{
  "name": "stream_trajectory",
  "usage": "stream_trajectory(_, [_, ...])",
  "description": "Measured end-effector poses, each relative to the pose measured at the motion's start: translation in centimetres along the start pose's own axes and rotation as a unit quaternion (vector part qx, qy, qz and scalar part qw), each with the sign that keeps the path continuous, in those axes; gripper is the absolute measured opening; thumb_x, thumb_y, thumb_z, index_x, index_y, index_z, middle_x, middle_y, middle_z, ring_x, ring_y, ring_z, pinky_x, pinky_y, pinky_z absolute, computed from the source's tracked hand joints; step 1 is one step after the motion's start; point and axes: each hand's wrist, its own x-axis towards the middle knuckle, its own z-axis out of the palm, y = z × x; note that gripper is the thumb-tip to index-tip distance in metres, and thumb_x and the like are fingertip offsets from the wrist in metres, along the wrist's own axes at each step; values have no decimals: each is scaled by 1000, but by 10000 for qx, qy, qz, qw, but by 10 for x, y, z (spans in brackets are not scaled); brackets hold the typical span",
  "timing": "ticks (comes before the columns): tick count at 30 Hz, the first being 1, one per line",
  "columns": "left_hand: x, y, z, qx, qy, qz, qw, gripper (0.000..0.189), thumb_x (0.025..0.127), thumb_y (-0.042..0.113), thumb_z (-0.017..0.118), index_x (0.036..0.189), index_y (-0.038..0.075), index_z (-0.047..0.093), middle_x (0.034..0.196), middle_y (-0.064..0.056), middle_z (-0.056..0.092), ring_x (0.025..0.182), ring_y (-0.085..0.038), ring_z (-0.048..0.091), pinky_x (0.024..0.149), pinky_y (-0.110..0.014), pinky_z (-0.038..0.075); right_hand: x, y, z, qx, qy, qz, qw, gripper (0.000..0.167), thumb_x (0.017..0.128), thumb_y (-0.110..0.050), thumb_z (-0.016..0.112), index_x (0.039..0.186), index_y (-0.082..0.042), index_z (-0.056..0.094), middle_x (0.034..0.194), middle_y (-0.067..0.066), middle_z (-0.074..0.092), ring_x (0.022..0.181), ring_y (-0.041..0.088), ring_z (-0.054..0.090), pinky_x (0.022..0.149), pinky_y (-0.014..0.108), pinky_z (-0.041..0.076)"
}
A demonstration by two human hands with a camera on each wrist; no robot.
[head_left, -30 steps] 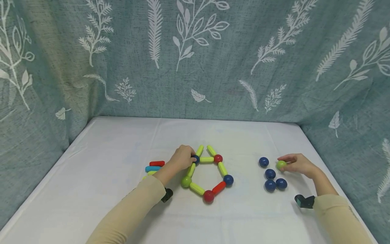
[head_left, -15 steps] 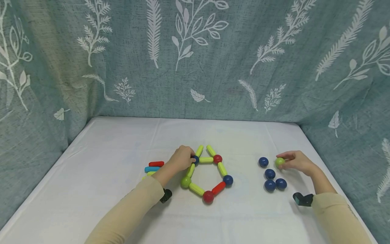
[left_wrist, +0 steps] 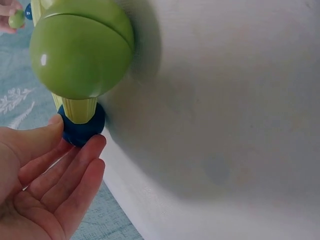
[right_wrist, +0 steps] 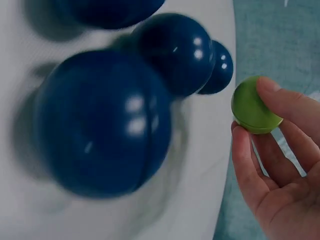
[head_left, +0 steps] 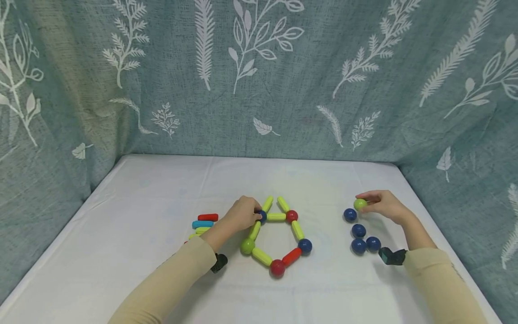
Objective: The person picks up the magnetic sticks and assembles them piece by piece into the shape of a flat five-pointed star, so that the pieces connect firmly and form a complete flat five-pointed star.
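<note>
A ring of balls and sticks lies on the white table, with two yellow-green sticks (head_left: 283, 204) jutting from its far side. My left hand (head_left: 243, 213) pinches the ring's dark blue ball (left_wrist: 82, 125) between thumb and fingers. Close to that hand is the ring's green ball (head_left: 247, 246). Red balls (head_left: 277, 268), another blue ball (head_left: 305, 245) and a red stick (head_left: 292, 257) make up its near and right sides. Over at the right, my right hand (head_left: 382, 204) holds a loose green ball (right_wrist: 253, 106) by thumb and fingertips, just beyond the loose blue balls.
Several loose blue balls (head_left: 358, 231) sit on the right of the table (head_left: 323, 288). Red, blue (head_left: 202, 224) and yellow-green sticks lie left of the ring, partly behind my left forearm. A patterned green curtain (head_left: 259, 112) hangs behind the table.
My right hand has carried the green ball left and farther back, past the blue balls. The ring has shifted slightly toward me and right, with my left hand still on its blue ball.
</note>
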Motion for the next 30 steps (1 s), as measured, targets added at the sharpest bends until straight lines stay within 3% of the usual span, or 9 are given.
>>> stream_trajectory(7, [-4,1,0,-8,-66,80,9999,20,85,11,65,100,-1,68,95,-9,67,86,-17,61,75,-29,50,16,-23,14,367,-145,-188,9990,50,81,-8,67,123,12,48,120,28,53,112,39,48,90,41,44])
stream_trajectory(13, [-7,3,1,-29,-46,107,9999,21,85,12,66,100,-1,68,95,-9,68,89,-19,61,77,-30,49,33,-43,38,559,-365,-283,9974,48,81,-8,67,122,10,50,119,25,55,112,36,50,91,41,44])
stream_trajectory(20, [-8,4,2,4,-27,240,9997,21,85,12,65,101,-1,68,95,-9,68,90,-20,61,77,-30,49,53,-67,71,418,-467,-446,9970,46,81,-12,69,121,4,54,119,18,57,111,31,51,92,42,42])
stream_trajectory(30, [-7,1,4,-62,-21,266,9996,23,84,12,66,103,-1,68,98,-9,68,95,-21,61,80,-31,49,83,-99,106,495,-375,-563,9965,42,81,-7,68,121,3,56,121,19,56,109,32,53,91,40,44])
